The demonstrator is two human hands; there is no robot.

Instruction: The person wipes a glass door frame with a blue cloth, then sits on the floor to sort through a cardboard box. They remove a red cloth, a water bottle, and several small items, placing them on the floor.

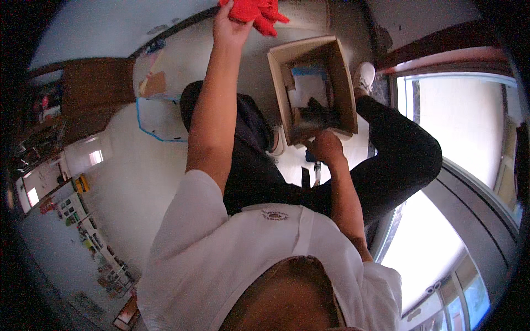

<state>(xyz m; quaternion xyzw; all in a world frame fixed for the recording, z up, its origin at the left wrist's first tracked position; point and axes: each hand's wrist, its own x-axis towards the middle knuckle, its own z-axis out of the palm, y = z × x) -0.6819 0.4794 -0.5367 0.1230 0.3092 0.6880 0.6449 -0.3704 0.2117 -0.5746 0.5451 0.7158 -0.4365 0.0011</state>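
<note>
My left hand [232, 25] is stretched far forward at the top of the view, gripping a bright red cloth item [258, 14] whose upper part is cut off by the picture's edge. Between my legs stands an open cardboard box [276, 78]. Inside it lie a white flat piece with a blue edge [309, 85] and some dark material [316, 109], too blurred to name. My right hand [328, 147], fingers curled, is against the box's near rim. A small dark blue thing [310, 156] shows just below it; whether the hand grips this or the rim is hidden.
My left knee [248, 111] and right knee [426, 153] flank the box. Blue tape [140, 118] marks the pale floor at left. Beyond it are a brown piece of cardboard [155, 84] and brown furniture [97, 82]. A bright doorway [459, 128] is at right.
</note>
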